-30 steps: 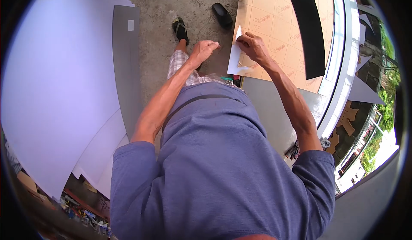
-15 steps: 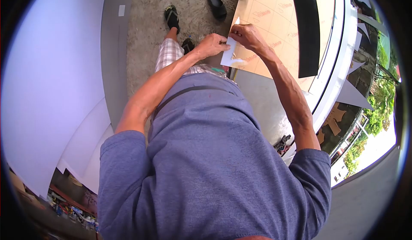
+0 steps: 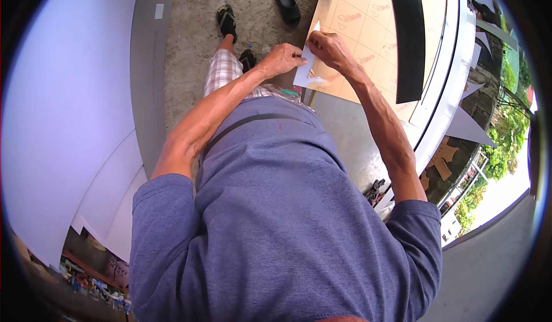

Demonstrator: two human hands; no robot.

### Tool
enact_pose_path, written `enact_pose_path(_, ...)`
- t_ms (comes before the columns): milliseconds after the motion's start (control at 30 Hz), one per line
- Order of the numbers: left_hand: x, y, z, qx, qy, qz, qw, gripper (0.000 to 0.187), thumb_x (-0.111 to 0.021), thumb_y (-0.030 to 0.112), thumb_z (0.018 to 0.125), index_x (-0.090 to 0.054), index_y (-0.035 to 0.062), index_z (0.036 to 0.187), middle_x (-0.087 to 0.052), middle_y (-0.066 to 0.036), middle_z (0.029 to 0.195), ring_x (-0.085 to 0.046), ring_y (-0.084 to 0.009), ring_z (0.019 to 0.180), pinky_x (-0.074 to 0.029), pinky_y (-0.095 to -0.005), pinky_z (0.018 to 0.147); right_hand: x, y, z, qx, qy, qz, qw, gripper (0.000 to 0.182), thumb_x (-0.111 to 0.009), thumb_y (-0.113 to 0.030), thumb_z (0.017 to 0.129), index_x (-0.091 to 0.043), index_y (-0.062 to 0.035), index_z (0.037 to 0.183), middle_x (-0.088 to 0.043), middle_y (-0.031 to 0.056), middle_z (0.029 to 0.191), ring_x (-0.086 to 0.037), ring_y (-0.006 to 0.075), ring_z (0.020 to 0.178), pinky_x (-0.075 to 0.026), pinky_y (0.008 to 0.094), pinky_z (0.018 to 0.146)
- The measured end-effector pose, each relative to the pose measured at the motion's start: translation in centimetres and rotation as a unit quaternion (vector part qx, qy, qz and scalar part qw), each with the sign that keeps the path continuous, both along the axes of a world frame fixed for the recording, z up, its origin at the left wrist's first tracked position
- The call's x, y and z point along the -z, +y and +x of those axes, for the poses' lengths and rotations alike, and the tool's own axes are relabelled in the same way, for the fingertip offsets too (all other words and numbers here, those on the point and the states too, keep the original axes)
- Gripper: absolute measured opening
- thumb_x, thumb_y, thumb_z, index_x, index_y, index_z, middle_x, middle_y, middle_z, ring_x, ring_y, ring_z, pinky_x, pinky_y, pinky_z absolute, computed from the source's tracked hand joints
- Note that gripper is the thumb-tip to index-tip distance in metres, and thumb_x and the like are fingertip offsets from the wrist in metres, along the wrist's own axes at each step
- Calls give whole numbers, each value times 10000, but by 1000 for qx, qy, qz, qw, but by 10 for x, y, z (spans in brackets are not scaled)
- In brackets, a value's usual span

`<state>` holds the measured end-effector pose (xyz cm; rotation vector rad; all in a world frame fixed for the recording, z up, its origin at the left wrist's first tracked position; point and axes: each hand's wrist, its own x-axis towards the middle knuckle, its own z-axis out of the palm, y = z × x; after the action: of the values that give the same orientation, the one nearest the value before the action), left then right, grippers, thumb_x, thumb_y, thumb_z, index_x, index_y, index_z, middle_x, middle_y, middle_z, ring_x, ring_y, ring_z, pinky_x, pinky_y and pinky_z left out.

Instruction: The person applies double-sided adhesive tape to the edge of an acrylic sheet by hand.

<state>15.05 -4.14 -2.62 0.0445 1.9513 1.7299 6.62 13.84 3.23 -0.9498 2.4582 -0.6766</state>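
Note:
A sheet covered in brown printed paper (image 3: pixel 359 46) lies on the bench, with a narrow white strip (image 3: pixel 303 78) showing along its near left edge. My left hand (image 3: pixel 283 61) grips the rim of this strip, fingertips on top and the thumb side partly hidden. Just right of it, my right hand (image 3: pixel 326 47) is closed in a pinch above the same edge; what sits between its fingers is hidden. Ragged pale patches show at the paper's lower corner, and a white point sticks out beyond my right hand.
A curved black strip (image 3: pixel 410 40) lies across the brown sheet. Large white panels (image 3: pixel 69 103) and a grey panel (image 3: pixel 148 63) stand at left. A loose black slipper (image 3: pixel 287 8) is on the concrete floor (image 3: pixel 190 34). Brown cut-out pieces (image 3: pixel 441 159) lie at right.
My right hand has shifted very slightly down along the edge. My left hand keeps its place on the white strip. The whole view has moved a little to the left.

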Motion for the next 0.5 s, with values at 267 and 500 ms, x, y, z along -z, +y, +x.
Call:
enact_pose_path(267, 3, 2, 3, -20, 12, 0, 1000, 315, -703, 268, 868, -667, -44, 862, -571, -92, 642, -493, -133, 636, -416, -344, 602, -11, 0, 11, 17, 4, -28, 999, 124, -674, -98, 870, -652, -30, 971, -662, 118, 799, -666, 271, 676, -532, 378, 619)
enact_pose_path(500, 0, 3, 3, -18, 11, -29, 999, 320, -710, 296, 817, -703, -13, 902, -667, -203, 773, -652, -280, 719, -491, -399, 691, -1, 1, 28, -66, 179, 4, 982, 129, -688, -69, 835, -627, -55, 949, -570, 82, 774, -615, 270, 749, -518, 395, 632)
